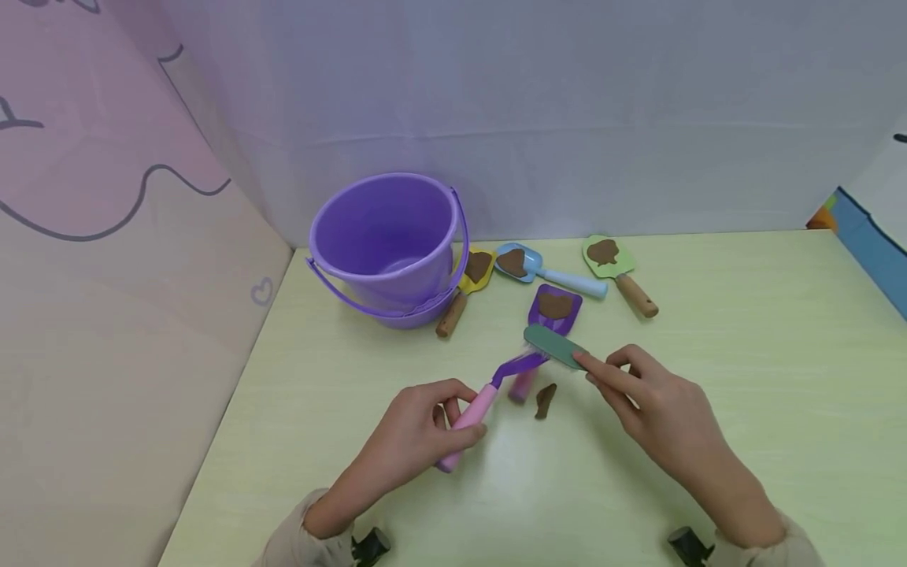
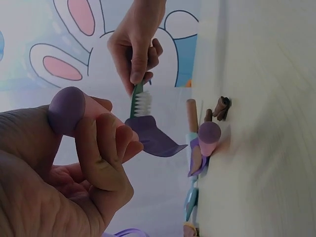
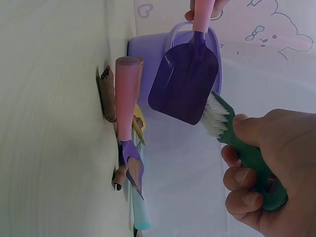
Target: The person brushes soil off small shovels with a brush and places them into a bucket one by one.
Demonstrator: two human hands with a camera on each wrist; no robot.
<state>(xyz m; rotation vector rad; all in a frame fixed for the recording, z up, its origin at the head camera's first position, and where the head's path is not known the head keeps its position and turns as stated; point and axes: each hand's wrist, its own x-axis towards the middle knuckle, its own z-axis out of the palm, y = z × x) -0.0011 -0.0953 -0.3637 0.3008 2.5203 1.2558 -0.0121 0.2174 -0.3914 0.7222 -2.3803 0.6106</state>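
Note:
My left hand (image 1: 418, 425) grips the pink handle of a small purple toy shovel (image 3: 185, 81), raised above the table. A green brush (image 1: 553, 345) with white bristles (image 3: 216, 117) is held in my right hand (image 1: 666, 409), thumb and fingers round its handle. In the right wrist view the bristles meet the edge of the shovel's blade; no brown piece shows on the visible blade face. Below them lies a second purple shovel (image 1: 555, 309) with a pink handle and a brown patch on its blade. Near its handle is a loose, curled brown piece (image 1: 545, 401).
A purple bucket (image 1: 386, 228) with a handle stands at the back left. Beside it lie a yellow shovel (image 1: 453, 313), a blue shovel (image 1: 572, 282) and a green shovel (image 1: 635, 294), each with a brown patch. A pale wall covering (image 1: 567, 118) rises behind the table (image 1: 765, 354).

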